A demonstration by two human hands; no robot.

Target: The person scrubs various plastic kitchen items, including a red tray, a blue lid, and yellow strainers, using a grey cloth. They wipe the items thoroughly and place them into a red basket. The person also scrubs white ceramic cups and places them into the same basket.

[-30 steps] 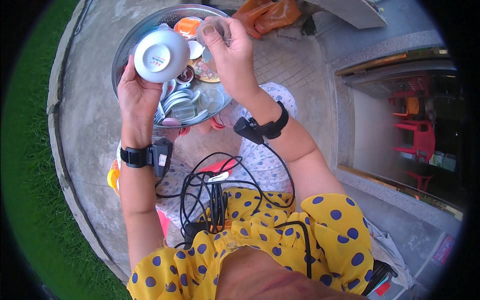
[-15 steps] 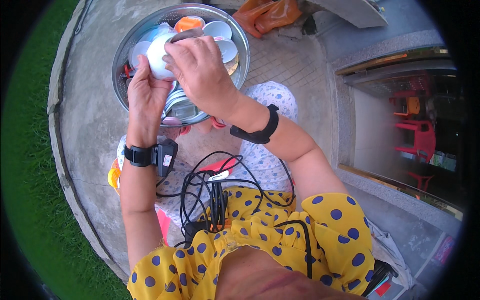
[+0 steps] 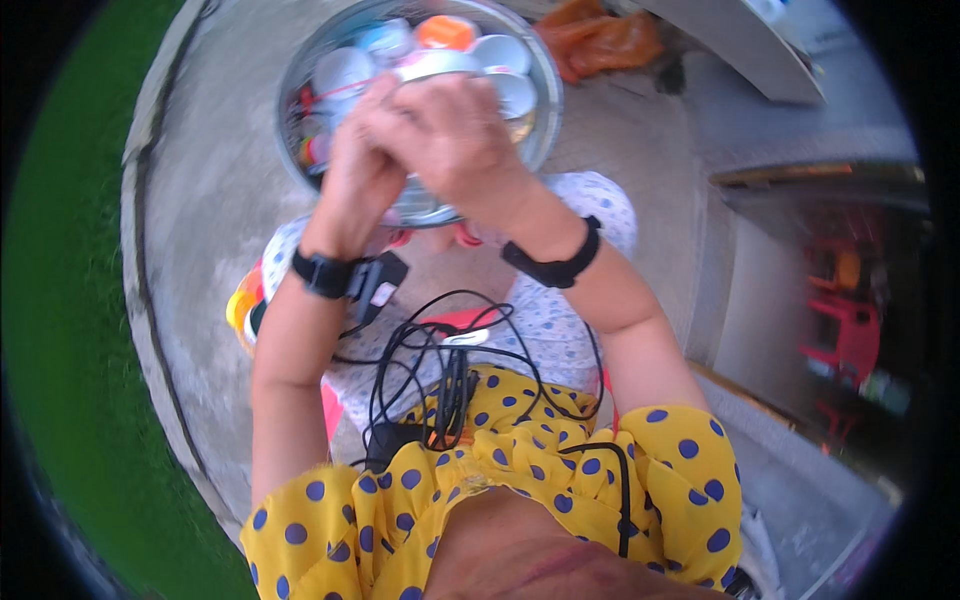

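Above a large round metal basin (image 3: 549, 90), perforated along its side, my two hands are together and blurred by motion. My left hand (image 3: 362, 145) is closed against a white bowl (image 3: 438, 64), whose pale rounded side shows just beyond the knuckles. My right hand (image 3: 452, 125) crosses over the left fingers with its own fingers curled in at the bowl; anything inside its grasp is hidden. Other dishes fill the basin: white bowls (image 3: 503, 54) on the right, another white bowl (image 3: 343, 72) on the left, and an orange item (image 3: 446, 32) at the far side.
A crumpled orange plastic bag (image 3: 600, 45) lies right of the basin on the concrete. Coiled black cable (image 3: 450, 375) rests across my lap. Grass (image 3: 80, 300) borders the paving at left; a doorway with red chairs (image 3: 845, 325) is at right. A yellow-orange object (image 3: 240, 305) stands by my left leg.
The view has shifted, so the basin sits higher and farther right. My hands have drawn closer together, and the right now overlaps the left. The bowl is more covered than before.
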